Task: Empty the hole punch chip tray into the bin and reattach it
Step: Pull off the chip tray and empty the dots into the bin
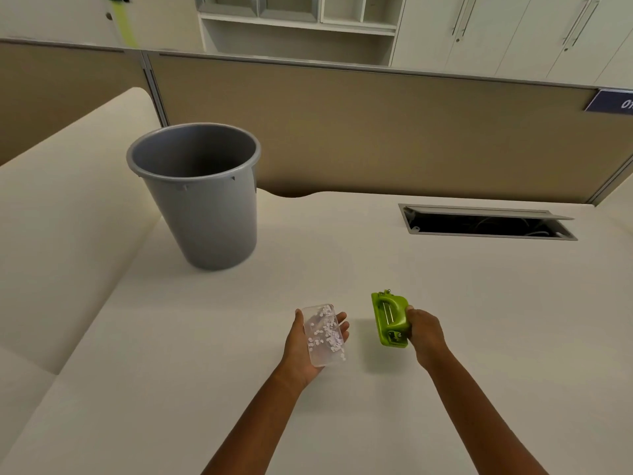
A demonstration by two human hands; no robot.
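My left hand (301, 351) cradles the clear chip tray (324, 334), palm up, with several white paper dots lying inside it. The tray is detached from the punch. My right hand (424, 332) grips the green hole punch (390, 320) from its right side, its underside turned toward me, just above the desk. The two hands are about a hand's width apart. A grey bin (202, 197) stands upright on the desk to the far left of the hands, its mouth open.
The white desk (445, 303) runs from the bin to a beige partition wall (376, 132) at the back. An open cable hatch (486, 222) is set into the desk at the back right. A second desk surface (61, 217) adjoins on the left.
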